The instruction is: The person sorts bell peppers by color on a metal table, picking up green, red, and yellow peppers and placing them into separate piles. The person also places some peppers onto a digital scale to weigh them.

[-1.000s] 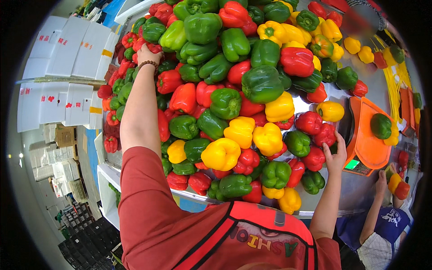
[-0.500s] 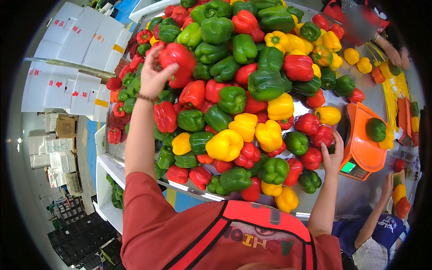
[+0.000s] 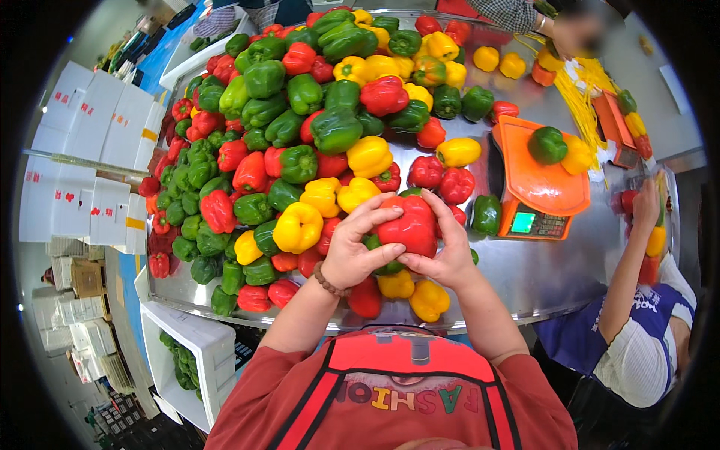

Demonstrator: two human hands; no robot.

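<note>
Both my hands are closed round a large red bell pepper (image 3: 409, 225) above the near side of the pile. My left hand (image 3: 358, 241) grips its left side, and a beaded bracelet circles that wrist. On the pepper's right side is my right hand (image 3: 448, 247), thumb against the front. Under and around them lie red, green and yellow bell peppers, among them a yellow pepper (image 3: 298, 227) to the left and another yellow pepper (image 3: 429, 301) nearer me. To the right, an orange scale (image 3: 544, 176) carries a green pepper (image 3: 547, 145) and a yellow pepper (image 3: 577, 155).
The heap rests on a metal table (image 3: 517, 281). White foam boxes (image 3: 90, 120) are stacked at left; an open white box (image 3: 210, 345) with green peppers stands below. Yellow ties (image 3: 581, 94) lie beyond the scale. Co-workers' hands (image 3: 646, 204) handle peppers at right and far right.
My left hand has brought the red pepper from the far left of the pile to the front middle. My right hand has come off the peppers near the scale and joined it.
</note>
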